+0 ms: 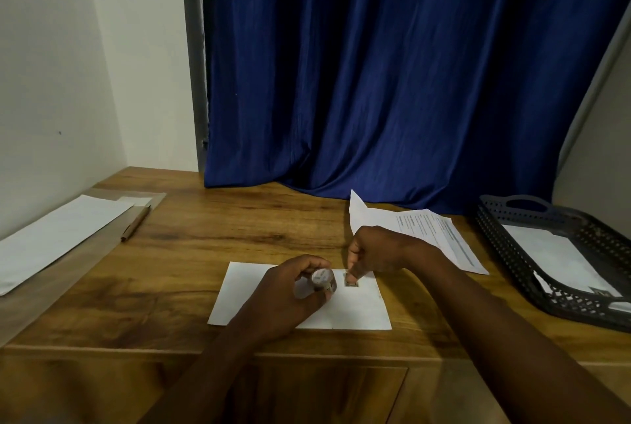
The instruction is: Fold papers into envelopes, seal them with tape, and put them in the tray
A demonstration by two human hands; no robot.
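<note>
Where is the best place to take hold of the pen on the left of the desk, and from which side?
Pinch the pen at mid-barrel from above, fingers on its two long sides. It lies flat and slanted on the desk, close beside the white paper, so the right side looks freer.

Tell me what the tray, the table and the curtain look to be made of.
Tray: dark grey, probably moulded plastic, judging by its perforated lattice walls and the handle formed into the rim.
Table: brown wood grain with a slight sheen; solid wood or a printed laminate, the picture cannot settle which.
Curtain: deep blue woven cloth with a satin-like sheen, hanging in soft folds.
</note>
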